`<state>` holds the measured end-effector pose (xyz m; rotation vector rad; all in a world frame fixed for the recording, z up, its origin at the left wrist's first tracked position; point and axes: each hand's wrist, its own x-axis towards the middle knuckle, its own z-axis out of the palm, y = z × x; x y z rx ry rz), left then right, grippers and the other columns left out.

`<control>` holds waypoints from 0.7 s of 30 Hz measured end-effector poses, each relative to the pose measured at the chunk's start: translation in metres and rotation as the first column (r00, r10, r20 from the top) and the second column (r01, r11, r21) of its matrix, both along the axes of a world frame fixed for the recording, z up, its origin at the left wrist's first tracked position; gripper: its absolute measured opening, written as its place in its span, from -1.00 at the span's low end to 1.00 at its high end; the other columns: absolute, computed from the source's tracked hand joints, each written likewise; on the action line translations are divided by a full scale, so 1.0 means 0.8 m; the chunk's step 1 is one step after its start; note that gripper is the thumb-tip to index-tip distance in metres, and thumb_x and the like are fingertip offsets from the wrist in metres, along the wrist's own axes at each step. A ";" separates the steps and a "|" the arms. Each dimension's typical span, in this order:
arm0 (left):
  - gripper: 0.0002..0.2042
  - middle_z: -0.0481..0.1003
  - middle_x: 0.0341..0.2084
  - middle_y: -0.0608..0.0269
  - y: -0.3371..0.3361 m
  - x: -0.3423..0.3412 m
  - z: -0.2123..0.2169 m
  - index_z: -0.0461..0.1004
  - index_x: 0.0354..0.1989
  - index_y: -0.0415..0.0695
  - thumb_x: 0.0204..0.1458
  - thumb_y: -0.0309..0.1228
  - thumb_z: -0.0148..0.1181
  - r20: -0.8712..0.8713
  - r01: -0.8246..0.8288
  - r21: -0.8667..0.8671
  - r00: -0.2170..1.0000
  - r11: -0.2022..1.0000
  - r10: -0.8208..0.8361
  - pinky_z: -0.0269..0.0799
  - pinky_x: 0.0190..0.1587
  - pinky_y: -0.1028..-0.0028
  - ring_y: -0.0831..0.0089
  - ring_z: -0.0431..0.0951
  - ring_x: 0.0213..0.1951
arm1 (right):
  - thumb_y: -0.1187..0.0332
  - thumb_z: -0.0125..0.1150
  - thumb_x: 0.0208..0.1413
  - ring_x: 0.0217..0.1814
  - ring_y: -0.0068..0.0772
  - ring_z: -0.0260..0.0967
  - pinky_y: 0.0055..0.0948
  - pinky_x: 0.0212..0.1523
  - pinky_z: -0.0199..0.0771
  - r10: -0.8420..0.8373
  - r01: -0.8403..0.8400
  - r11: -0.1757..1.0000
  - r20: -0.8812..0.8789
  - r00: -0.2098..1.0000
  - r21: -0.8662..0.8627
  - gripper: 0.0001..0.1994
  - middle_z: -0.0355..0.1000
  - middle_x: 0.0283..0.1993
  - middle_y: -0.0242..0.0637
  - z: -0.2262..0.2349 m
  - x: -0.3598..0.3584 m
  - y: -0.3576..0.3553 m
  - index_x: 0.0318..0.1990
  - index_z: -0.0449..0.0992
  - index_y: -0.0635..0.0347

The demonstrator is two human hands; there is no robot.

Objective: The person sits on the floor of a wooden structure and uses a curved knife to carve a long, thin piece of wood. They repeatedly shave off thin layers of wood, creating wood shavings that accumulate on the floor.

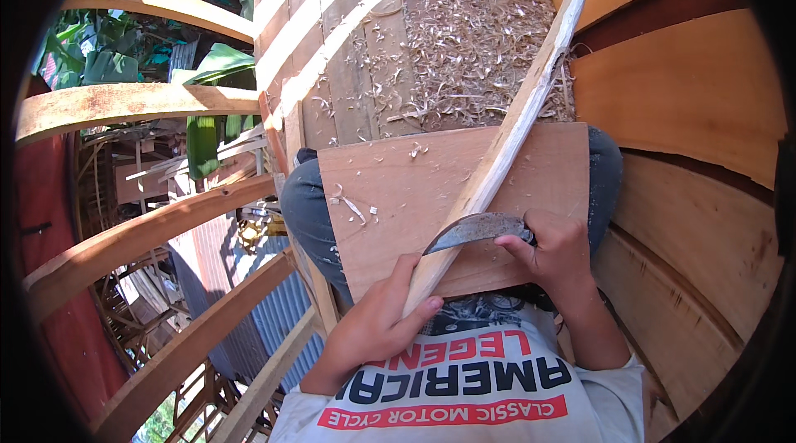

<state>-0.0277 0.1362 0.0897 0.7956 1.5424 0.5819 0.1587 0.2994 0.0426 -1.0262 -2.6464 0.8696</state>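
Note:
A long, pale wooden pole (507, 138) slants from near my body up to the far right, its surface partly stripped and rough. My left hand (383, 310) is wrapped round its near end. In my right hand (557, 251) is a knife with a curved, dark grey blade (477, 231), the fingers closed on its handle and the thumb against the blade's base. The blade lies across the pole just beyond my left hand, its tip at the pole's left side. Under the pole, a flat wooden board (390, 186) rests over my lap.
Curled wood shavings (481, 45) cover much of the plank floor (336, 87) ahead, with a few on the board. A wooden railing (149, 111) runs along the left, with leaves and corrugated sheets beyond. A plank wall (680, 87) stands close on the right.

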 end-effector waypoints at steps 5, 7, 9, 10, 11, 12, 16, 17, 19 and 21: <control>-0.44 0.44 -0.26 -0.34 -0.001 -0.001 -0.002 0.07 0.19 -0.33 0.16 -0.17 -0.02 0.025 0.002 -0.054 1.000 0.999 -0.001 0.34 -0.07 0.22 -0.09 0.51 -0.18 | -0.18 0.26 -0.07 -0.71 -0.11 0.33 -0.30 -0.68 0.27 -0.025 0.021 0.993 0.036 0.999 0.114 -0.43 0.30 -0.73 -0.18 -0.002 -0.002 0.008 -0.70 0.37 0.18; -0.44 0.44 -0.27 -0.30 0.003 0.000 0.003 0.07 0.19 -0.32 0.15 -0.17 -0.02 0.032 0.006 -0.108 0.999 0.994 -0.002 0.33 -0.08 0.24 -0.04 0.51 -0.20 | -0.20 0.26 -0.08 -0.70 -0.10 0.34 -0.30 -0.68 0.27 -0.053 0.039 0.987 0.084 0.995 0.154 -0.43 0.30 -0.73 -0.18 -0.005 0.001 0.015 -0.70 0.38 0.17; -0.46 0.44 -0.32 -0.27 0.008 -0.001 0.011 0.08 0.17 -0.32 0.15 -0.18 -0.02 0.035 0.014 -0.159 0.999 0.987 -0.008 0.34 -0.11 0.24 -0.02 0.51 -0.24 | -0.20 0.25 -0.08 -0.68 -0.09 0.35 -0.30 -0.67 0.28 -0.111 0.093 0.979 0.094 0.989 0.180 -0.44 0.30 -0.73 -0.17 -0.011 0.004 0.028 -0.69 0.40 0.16; -0.46 0.44 -0.35 -0.29 0.006 -0.001 0.009 0.08 0.17 -0.32 0.16 -0.17 -0.01 0.027 0.010 -0.122 1.000 0.993 -0.006 0.36 -0.14 0.21 -0.06 0.52 -0.27 | -0.20 0.25 -0.08 -0.68 -0.09 0.35 -0.30 -0.67 0.28 -0.141 0.119 0.974 0.099 0.985 0.193 -0.44 0.30 -0.73 -0.17 -0.013 0.005 0.033 -0.69 0.41 0.15; -0.46 0.45 -0.38 -0.32 0.003 0.000 0.004 0.07 0.16 -0.32 0.17 -0.16 -0.01 0.017 0.006 -0.085 1.000 0.996 -0.005 0.38 -0.16 0.19 -0.10 0.53 -0.30 | -0.19 0.25 -0.06 -0.67 -0.07 0.35 -0.28 -0.66 0.28 -0.140 0.120 0.971 0.087 0.986 0.207 -0.44 0.29 -0.73 -0.15 -0.011 0.004 0.035 -0.68 0.41 0.18; -0.46 0.46 -0.41 -0.34 0.001 0.001 0.002 0.06 0.16 -0.32 0.18 -0.16 0.00 0.008 0.004 -0.048 1.000 0.999 -0.003 0.40 -0.19 0.17 -0.14 0.54 -0.33 | -0.18 0.24 -0.04 -0.66 -0.04 0.35 -0.26 -0.65 0.28 -0.140 0.121 0.968 0.074 0.987 0.221 -0.43 0.29 -0.73 -0.13 -0.008 0.004 0.036 -0.67 0.41 0.20; -0.46 0.45 -0.39 -0.31 -0.002 0.004 0.004 0.08 0.15 -0.32 0.16 -0.16 0.01 -0.026 0.006 -0.048 1.000 0.999 -0.008 0.38 -0.16 0.18 -0.10 0.53 -0.30 | -0.11 0.19 0.06 -0.60 0.08 0.35 -0.20 -0.60 0.28 -0.394 0.384 0.914 0.065 0.917 0.131 -0.43 0.30 -0.70 -0.01 -0.017 0.010 0.065 -0.63 0.39 0.32; -0.46 0.44 -0.36 -0.28 -0.004 0.005 0.004 0.09 0.15 -0.32 0.15 -0.16 0.01 -0.032 0.005 -0.067 0.999 0.998 -0.007 0.36 -0.14 0.19 -0.06 0.52 -0.27 | -0.06 0.16 0.12 -0.56 0.15 0.35 -0.16 -0.58 0.28 -0.478 0.472 0.879 0.148 0.866 0.073 -0.44 0.31 -0.64 0.07 -0.010 0.013 0.079 -0.60 0.39 0.37; -0.45 0.43 -0.32 -0.26 -0.003 0.005 0.005 0.10 0.15 -0.32 0.13 -0.17 0.00 -0.037 -0.010 -0.097 0.999 0.995 0.006 0.34 -0.11 0.20 -0.03 0.50 -0.24 | -0.04 0.17 0.12 -0.57 0.15 0.34 -0.17 -0.57 0.28 -0.396 0.390 0.918 0.109 0.912 0.073 -0.45 0.32 -0.63 0.07 -0.003 0.021 0.080 -0.60 0.38 0.37; -0.45 0.43 -0.30 -0.28 -0.001 0.007 0.009 0.10 0.15 -0.32 0.13 -0.16 0.00 -0.024 -0.028 -0.131 0.999 0.991 0.025 0.34 -0.10 0.19 -0.04 0.50 -0.23 | -0.05 0.21 0.08 -0.60 0.09 0.33 -0.21 -0.59 0.28 -0.302 0.302 0.953 0.018 0.953 0.014 -0.45 0.31 -0.65 0.02 0.009 0.019 0.059 -0.63 0.36 0.34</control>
